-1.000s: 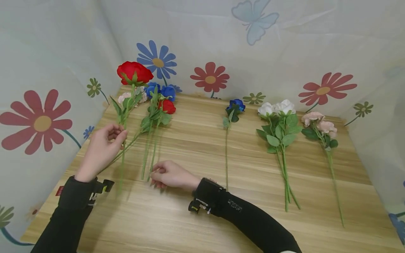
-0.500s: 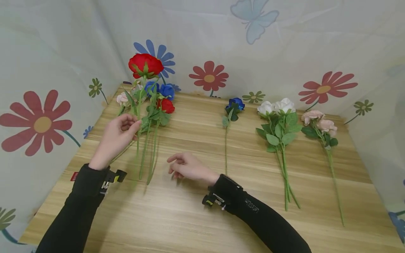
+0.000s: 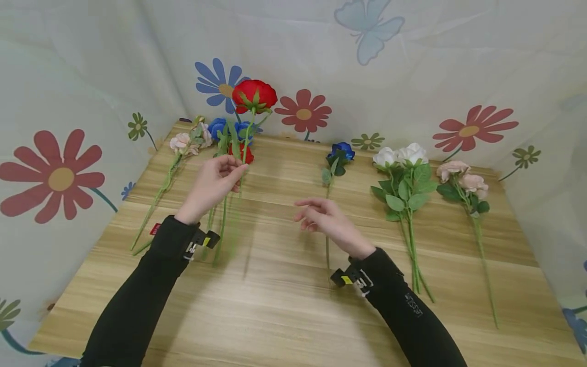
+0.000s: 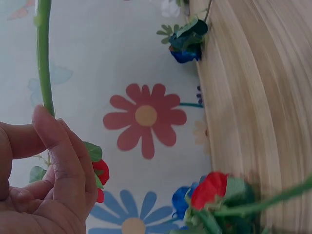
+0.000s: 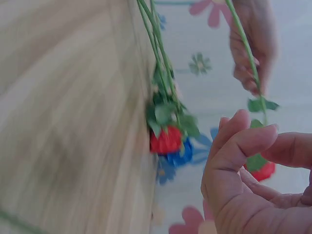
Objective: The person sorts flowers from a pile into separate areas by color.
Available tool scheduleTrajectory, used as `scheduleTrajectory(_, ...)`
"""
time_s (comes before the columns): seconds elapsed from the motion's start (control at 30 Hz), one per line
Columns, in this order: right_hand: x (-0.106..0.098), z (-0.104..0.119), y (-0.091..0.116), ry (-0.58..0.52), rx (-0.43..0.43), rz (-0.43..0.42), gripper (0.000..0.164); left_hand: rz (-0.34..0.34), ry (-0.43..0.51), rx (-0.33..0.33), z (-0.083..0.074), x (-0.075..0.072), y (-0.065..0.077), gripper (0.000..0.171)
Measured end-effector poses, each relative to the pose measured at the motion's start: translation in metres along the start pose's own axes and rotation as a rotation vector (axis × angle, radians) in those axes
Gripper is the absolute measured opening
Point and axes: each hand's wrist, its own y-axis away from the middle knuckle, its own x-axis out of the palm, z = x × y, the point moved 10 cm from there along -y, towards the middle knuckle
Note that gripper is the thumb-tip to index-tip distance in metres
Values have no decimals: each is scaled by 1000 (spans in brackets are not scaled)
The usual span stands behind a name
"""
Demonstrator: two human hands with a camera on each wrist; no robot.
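Head view, clock centred on the frame: we find the held red rose (image 3: 255, 97) at 11 o'clock, raised above the table (image 3: 284, 311). The left hand (image 3: 212, 186), at 9 o'clock, pinches its stem between thumb and fingers. The right hand (image 3: 332, 223), at 4 o'clock, has its fingers loosely curved and apart, with nothing gripped; the single blue rose (image 3: 342, 152) lies at 2 o'clock. We judge the main hazard to be snagging: the raised stem's leaves overlap the blue flowers (image 3: 217, 129) at 10 o'clock, and a low sideways pass could drag them. The right sleeve (image 3: 403, 300), at 5 o'clock, could also sweep the white flowers' stems (image 3: 415, 255).

Left wrist view: we see the pinch at 8 o'clock, on one point of a thin stem. A broad bloom on so small a hold may swivel or droop if pressure slackens.

Right wrist view: we see the right fingers at 4 o'clock, in front of the bloom, and the left hand at 2 o'clock. If the hands close up carelessly, knuckles could bend leaves or petals.
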Motion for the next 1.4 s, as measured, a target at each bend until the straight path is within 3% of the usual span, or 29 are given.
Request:
scheduleTrajectory(0.27,-35,-10,15,-52,38,-76,43,71,-39,-37,12,46,-16,26)
scheduleTrajectory(0.47,-42,-14,20,-41,44,-77,42,185,-109,-91,28,87,-21,29)
scheduleTrajectory(0.63,-42,-17,20,-31,43,-73,42,251,-184,-127,38,109,-25,24)
scheduleTrajectory(0.83,-40,-19,21,-25,39,-78,41,283,-270,-181,48,118,-26,23)
scheduleTrajectory(1.1,-38,-22,20,-3,31,-65,40,275,-345,-196,57,121,-24,24)
scheduleTrajectory(1.27,-38,-23,20,4,26,-59,40,271,-413,-174,57,119,-22,26)
scheduleTrajectory(1.4,-38,-23,19,6,20,-57,41,282,-480,-137,56,119,-20,44)
